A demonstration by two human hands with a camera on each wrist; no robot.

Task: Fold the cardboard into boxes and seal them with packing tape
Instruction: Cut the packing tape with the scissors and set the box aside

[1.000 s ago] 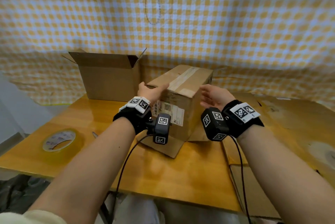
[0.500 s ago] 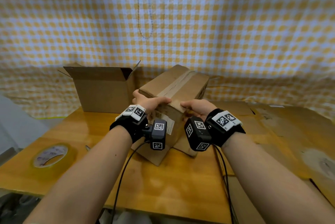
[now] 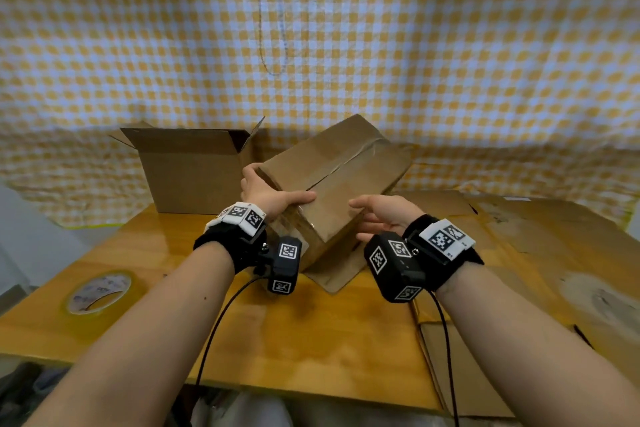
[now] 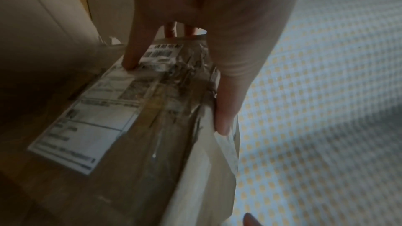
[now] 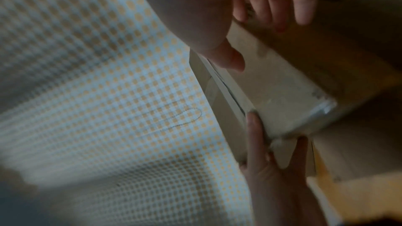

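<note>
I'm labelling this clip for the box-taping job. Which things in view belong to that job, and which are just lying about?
Part of the job:
- taped box, tilted, gripped by the left hand, right hand at its near end
- open box, behind on the left
- tape roll, flat on the table
- flat cardboard, on the right

Just lying about:
- checked cloth backdrop

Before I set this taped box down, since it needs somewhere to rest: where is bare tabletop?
Bare wood lies on the table between the forearms, and between tape roll and open box. The right side is crowded with flattened cardboard.
</note>
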